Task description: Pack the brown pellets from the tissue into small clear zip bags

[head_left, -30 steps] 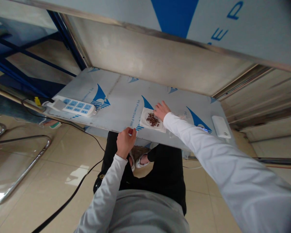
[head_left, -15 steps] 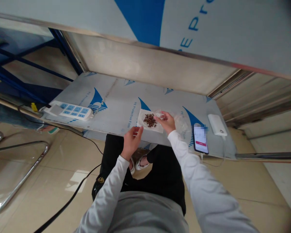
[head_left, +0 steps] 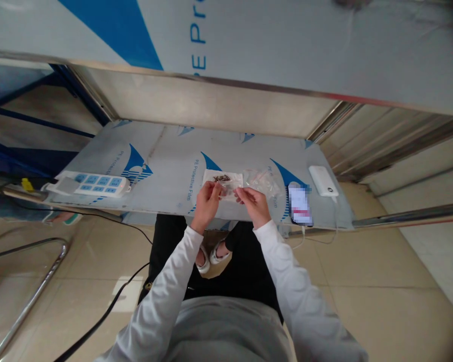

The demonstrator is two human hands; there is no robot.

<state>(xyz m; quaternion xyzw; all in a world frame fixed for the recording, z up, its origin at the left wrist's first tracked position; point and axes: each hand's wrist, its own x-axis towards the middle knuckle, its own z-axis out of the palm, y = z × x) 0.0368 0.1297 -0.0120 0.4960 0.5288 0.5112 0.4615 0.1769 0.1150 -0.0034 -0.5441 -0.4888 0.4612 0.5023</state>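
A small clear plastic bag (head_left: 229, 190) is stretched between my two hands, just above the near part of a white paper sheet (head_left: 237, 177). My left hand (head_left: 206, 202) pinches its left side with thumb and fingers. On its other side, my right hand (head_left: 255, 204) has its fingertips closed on the edge. Behind the bag, a heap of small brown screw-like pieces (head_left: 221, 177) lies on the sheet, partly hidden by the bag and my left fingers. Whether the bag contains anything is too small to tell. More clear plastic bags (head_left: 266, 182) lie loosely right of the sheet.
A phone (head_left: 300, 203) and a white power bank (head_left: 323, 181) with cables lie on the shelf (head_left: 173, 151) at right. At left is a white-and-blue power strip (head_left: 98, 184). An upper panel (head_left: 268, 50) overhangs the shelf's back. A black cable (head_left: 113, 304) crosses the floor.
My right hand has left the brown heap and come back toward my left hand. Both hands now hold a small clear bag between them. The view has shifted slightly to the right.
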